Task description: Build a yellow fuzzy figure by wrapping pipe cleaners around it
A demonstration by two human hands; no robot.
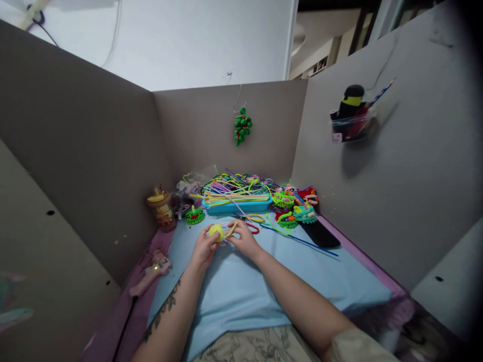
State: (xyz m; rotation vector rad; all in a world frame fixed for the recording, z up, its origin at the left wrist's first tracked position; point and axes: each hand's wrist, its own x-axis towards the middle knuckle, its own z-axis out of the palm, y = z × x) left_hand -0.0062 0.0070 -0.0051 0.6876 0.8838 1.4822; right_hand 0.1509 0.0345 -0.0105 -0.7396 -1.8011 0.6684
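My left hand (204, 248) is closed around a round yellow piece (216, 231), which looks wound from pipe cleaner. Beside it, the fingers of my right hand (244, 239) pinch a bent pale yellow pipe cleaner (231, 229) that reaches toward the round piece. Whether the two are joined cannot be made out. Some lilac strands show just under the hands. Beyond my right hand lie scissors (253, 229) with red and yellow handles. A small green pipe-cleaner figure (194, 215) sits past my left hand.
A blue tray (237, 206) heaped with pipe cleaners stands at the back. Finished figures (305, 213) and a black phone-like slab (320, 234) are on the right. To the left are a brown cup (162, 210) and a pink glue gun (151, 274), its light lit. Grey panels surround the table.
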